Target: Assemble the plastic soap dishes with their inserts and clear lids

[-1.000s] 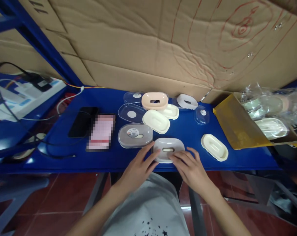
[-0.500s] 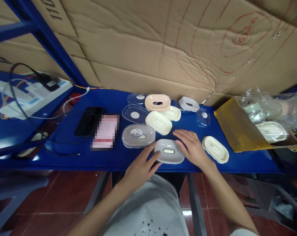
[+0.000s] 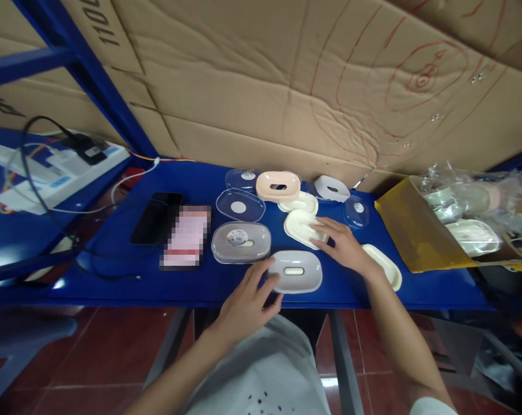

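Note:
A grey soap dish [image 3: 296, 271] lies near the front edge of the blue table [image 3: 209, 276]. My left hand [image 3: 248, 300] touches its left rim with thumb and fingers. My right hand [image 3: 344, 245] reaches further back and grips the right end of a cream soap-dish tray [image 3: 299, 226]. To the left stands a grey dish covered by a clear lid [image 3: 241, 242]. Behind lie a clear lid [image 3: 240, 205], a pink dish [image 3: 278, 185], another cream tray [image 3: 301, 203] and a white dish [image 3: 331, 188]. Partly hidden by my right forearm is a cream tray [image 3: 387, 266].
Two phones [image 3: 154, 217] and cables [image 3: 53, 230] lie on the table's left part. A yellow-sided box [image 3: 412, 230] with bagged dishes [image 3: 472, 213] stands at right. A small clear lid [image 3: 356, 211] sits near it. Cardboard [image 3: 287, 86] walls the back.
My right hand left the grey dish, moved back and left, and closed on the cream tray, which has shifted right. My left hand stayed on the grey dish.

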The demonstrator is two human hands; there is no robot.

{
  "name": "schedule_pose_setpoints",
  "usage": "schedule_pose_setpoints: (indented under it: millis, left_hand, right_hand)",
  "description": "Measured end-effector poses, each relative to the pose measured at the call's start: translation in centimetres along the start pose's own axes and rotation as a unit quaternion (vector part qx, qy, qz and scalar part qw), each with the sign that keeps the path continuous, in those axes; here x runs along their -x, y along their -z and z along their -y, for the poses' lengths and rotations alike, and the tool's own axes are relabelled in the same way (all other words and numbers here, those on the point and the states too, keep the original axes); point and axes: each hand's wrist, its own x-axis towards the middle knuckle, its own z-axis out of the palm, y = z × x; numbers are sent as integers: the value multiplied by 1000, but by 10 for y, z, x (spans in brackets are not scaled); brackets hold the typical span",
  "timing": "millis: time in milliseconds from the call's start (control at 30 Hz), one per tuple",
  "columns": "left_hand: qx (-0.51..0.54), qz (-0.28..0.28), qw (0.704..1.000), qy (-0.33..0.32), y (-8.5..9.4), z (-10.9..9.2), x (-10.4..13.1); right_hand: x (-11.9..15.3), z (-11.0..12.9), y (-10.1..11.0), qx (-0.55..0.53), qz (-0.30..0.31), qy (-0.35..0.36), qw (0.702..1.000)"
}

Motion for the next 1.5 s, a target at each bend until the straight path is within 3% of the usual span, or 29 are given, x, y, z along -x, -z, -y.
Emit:
schedule_pose_setpoints:
  millis: [100, 200, 333, 500, 667, 867, 1000, 1133, 1300, 1400, 1500]
  left_hand:
    - [-4, -8, 1000, -7, -1, 0, -1]
    - [-8, -12, 1000, -8, -2, 0, 0]
    - [-18, -15, 1000, -12, -3, 0, 0]
    - [-23, -22, 999, -14, -3, 0, 0]
    - [-31, -21, 999, -26, -4, 1, 1]
    - [-40, -27, 998, -30, -4, 1, 1]
    - [-41, -21, 998, -33, -4, 1, 1]
    - [-39, -21, 999, -29, -5, 1, 1]
    - [-37, -13, 999, -22, -4, 1, 2]
    - [-38, -11, 999, -26, -4, 2, 3]
    - [-38, -10, 999, -26, -3, 2, 3]
  right_hand:
    - [-3, -38, 20, 50, -33, -42, 997]
    - [-25, -72, 33, 134, -75, -108, 982]
    - [-59, -93, 35, 151, -64, -115, 980]
    - [-68, -88, 29, 179, -75, -128, 973]
    - [-45, -92, 37, 225, -124, -170, 951]
    - [-23, -107, 38, 246, -140, -198, 938]
    - [-33, -104, 27, 221, -111, -144, 958]
    - [-63, -98, 11, 171, -46, -60, 982]
    - [-93, -100, 8, 128, -37, -48, 990]
    - [-88, -91, 20, 112, -67, -44, 990]
    - [-62, -68, 31, 103, -118, -47, 987]
